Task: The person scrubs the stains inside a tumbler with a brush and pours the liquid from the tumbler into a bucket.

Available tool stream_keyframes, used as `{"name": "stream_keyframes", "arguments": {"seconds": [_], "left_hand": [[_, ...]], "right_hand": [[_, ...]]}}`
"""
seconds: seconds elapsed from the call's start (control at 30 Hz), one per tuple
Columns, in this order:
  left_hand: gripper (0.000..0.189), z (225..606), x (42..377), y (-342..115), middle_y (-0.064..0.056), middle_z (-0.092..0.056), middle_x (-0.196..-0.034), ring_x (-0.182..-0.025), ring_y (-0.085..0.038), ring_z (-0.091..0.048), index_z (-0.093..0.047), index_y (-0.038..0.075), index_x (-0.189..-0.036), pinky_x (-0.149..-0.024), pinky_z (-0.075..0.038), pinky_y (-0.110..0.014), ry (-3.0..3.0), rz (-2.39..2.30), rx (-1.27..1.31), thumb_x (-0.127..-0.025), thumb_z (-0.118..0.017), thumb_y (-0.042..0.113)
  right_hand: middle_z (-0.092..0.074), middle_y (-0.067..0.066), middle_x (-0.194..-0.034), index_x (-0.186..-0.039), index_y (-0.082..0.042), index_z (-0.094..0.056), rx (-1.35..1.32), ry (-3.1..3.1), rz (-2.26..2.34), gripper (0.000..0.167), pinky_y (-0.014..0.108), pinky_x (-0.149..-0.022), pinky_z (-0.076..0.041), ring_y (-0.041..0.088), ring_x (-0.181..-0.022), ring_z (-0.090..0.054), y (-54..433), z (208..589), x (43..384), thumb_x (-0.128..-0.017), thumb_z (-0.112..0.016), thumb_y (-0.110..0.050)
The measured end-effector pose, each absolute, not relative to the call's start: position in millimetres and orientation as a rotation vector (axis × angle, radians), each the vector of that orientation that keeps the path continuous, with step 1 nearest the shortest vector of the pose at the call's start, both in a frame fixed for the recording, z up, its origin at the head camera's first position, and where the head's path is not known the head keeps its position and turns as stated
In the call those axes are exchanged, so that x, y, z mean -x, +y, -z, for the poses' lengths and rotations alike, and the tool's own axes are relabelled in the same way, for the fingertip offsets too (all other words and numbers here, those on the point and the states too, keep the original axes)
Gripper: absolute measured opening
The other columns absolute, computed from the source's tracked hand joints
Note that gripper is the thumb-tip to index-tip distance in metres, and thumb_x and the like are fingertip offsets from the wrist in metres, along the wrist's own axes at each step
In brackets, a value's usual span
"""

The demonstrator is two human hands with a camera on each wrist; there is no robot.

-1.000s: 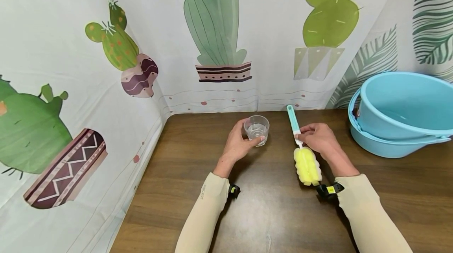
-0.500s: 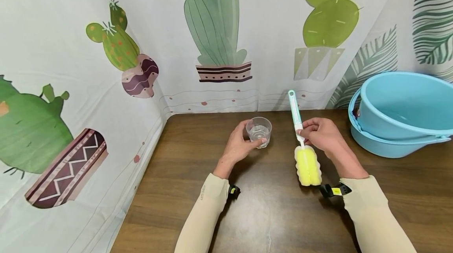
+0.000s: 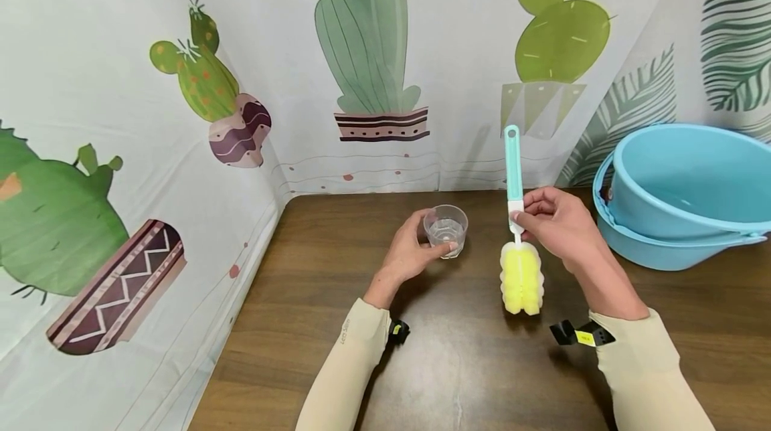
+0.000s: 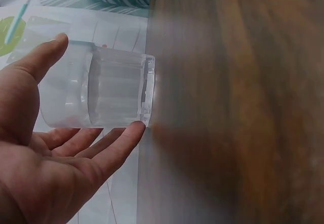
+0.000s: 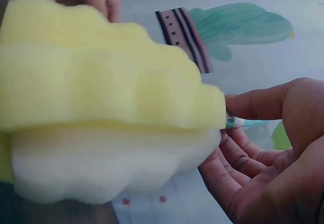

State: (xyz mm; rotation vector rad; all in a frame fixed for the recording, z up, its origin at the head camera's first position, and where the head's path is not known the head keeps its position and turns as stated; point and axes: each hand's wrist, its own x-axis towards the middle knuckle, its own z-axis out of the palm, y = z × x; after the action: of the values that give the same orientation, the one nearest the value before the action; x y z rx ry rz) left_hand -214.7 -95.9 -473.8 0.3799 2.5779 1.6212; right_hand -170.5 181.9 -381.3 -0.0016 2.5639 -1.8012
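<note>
My left hand (image 3: pixel 411 250) holds a clear drinking glass (image 3: pixel 446 229) with some clear liquid in it, thumb on the near side and fingers behind. In the left wrist view the glass (image 4: pixel 109 87) stands with its base at the tabletop, between the thumb and the fingers. My right hand (image 3: pixel 557 223) pinches a sponge bottle brush (image 3: pixel 521 277) at the white neck below its turquoise handle. The handle points up and away, the yellow and white sponge head hangs toward me. In the right wrist view the sponge (image 5: pixel 111 82) covers much of the scene.
Two nested light blue tubs (image 3: pixel 687 183), the lower one with a handle, stand at the right on the brown wooden table (image 3: pixel 337 270). A white cloth (image 3: pixel 464 29) printed with cacti hangs along the back and left sides.
The brush has been raised, its handle swinging upright, with the right hand moving up and slightly right. The left hand and glass have shifted slightly right and nearer to me.
</note>
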Motion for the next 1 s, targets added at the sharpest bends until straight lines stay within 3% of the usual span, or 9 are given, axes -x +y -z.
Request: {"name": "stream_keyframes", "arguments": {"seconds": [0.2,0.5,0.67,1.0], "left_hand": [[0.081,474.4,211.3,-94.8,-0.009,-0.063,-0.143,-0.117,-0.025,-0.068,-0.052,0.016,-0.152,-0.094,-0.061,-0.036,2.539,-1.637,-0.403,-0.084,-0.094,0.027],[0.082,473.1,207.4,-92.9,-0.006,-0.061,-0.144,-0.117,-0.027,-0.068,-0.052,0.018,-0.152,-0.093,-0.061,-0.036,2.553,-1.603,-0.455,-0.084,-0.094,0.031],[0.083,473.4,207.7,-93.0,-0.007,-0.060,-0.144,-0.118,-0.028,-0.068,-0.051,0.017,-0.153,-0.094,-0.062,-0.038,2.560,-1.588,-0.451,-0.083,-0.094,0.030],[0.086,474.9,208.0,-91.8,-0.011,-0.060,-0.143,-0.117,-0.025,-0.067,-0.049,0.015,-0.155,-0.094,-0.062,-0.039,2.535,-1.596,-0.442,-0.083,-0.094,0.028]], "right_hand": [[-0.066,0.020,-0.108,-0.128,0.009,-0.052,0.022,2.579,1.855,0.038,0.026,-0.070,-0.063,0.010,-0.076,-0.070,181.2,374.2,162.5,-0.102,-0.072,-0.009],[-0.067,-0.004,-0.097,-0.124,0.000,-0.053,0.119,2.608,2.107,0.033,0.018,-0.075,-0.061,0.003,-0.082,-0.072,179.7,364.4,153.3,-0.098,-0.072,0.002],[-0.072,-0.003,-0.099,-0.119,-0.006,-0.058,0.259,2.498,2.420,0.034,0.014,-0.082,-0.058,0.006,-0.087,-0.073,173.0,362.3,154.1,-0.094,-0.073,0.011],[-0.076,0.006,-0.106,-0.118,-0.002,-0.062,0.457,2.325,2.778,0.036,0.020,-0.084,-0.060,0.015,-0.091,-0.073,154.5,355.7,161.6,-0.091,-0.072,0.018]]}}
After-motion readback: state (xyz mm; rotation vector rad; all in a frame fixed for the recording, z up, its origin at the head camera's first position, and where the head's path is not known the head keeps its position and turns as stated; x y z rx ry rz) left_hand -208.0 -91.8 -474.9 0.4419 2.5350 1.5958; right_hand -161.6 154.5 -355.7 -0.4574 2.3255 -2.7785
